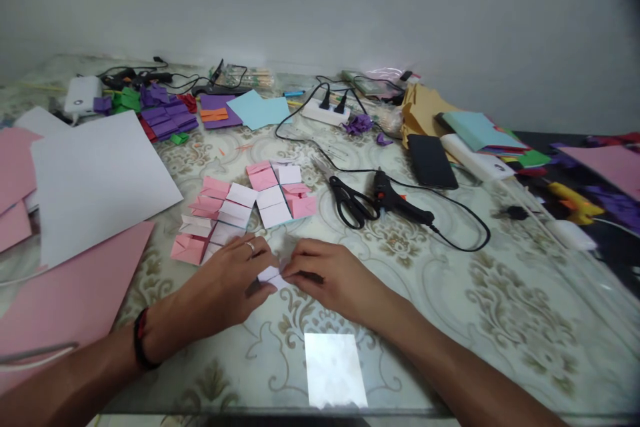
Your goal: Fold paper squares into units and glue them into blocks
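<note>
Between my two hands is a small piece of folded white paper (271,274), close above the patterned table. My left hand (235,273), with a ring and a dark wristband, pinches its left side between thumb and fingers. The fingertips of my right hand (325,273) are closed on its right side. Just beyond my left hand lie pink and white folded paper pieces (216,210), set in rows. A second group of pink and white folded pieces (273,203) sits to its right. A white paper square (336,370) lies near the front edge.
Black scissors (353,202) and a corded black glue gun (400,199) lie right of the folded pieces. Large white sheets (100,180) and pink sheets (75,307) cover the left side. A white power strip (326,111), coloured papers and a dark phone-like slab (433,160) are farther back.
</note>
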Demonstrator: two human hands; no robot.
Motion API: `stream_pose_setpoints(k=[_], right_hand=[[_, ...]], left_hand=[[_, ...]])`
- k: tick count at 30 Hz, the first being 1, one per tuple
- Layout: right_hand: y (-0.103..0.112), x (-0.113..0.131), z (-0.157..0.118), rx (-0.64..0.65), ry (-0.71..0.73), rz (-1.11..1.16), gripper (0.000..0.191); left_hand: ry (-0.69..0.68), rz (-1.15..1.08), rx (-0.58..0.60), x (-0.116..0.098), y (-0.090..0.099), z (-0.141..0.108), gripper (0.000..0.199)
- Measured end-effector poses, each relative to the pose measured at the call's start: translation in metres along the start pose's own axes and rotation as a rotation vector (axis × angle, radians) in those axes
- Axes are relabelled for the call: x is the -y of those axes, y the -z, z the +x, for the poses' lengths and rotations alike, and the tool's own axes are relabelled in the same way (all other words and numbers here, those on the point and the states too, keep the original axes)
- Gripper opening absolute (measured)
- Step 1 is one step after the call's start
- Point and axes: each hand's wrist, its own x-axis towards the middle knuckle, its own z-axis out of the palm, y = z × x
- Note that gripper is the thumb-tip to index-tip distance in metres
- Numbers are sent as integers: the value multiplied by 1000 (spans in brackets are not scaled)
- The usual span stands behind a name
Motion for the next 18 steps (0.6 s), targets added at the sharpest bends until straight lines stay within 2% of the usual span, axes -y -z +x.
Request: stream_pose_setpoints(k=[5, 10, 18], right_hand=[[3, 6, 2, 2, -106, 47, 10], [8, 11, 4, -51, -279, 64, 13], [10, 11, 4, -160, -391, 232, 11]], left_hand=[[81, 37, 13, -4, -3, -3, 29], [89, -47, 38, -4, -3, -2, 25], [191, -227, -175, -4, 9, 2, 11]])
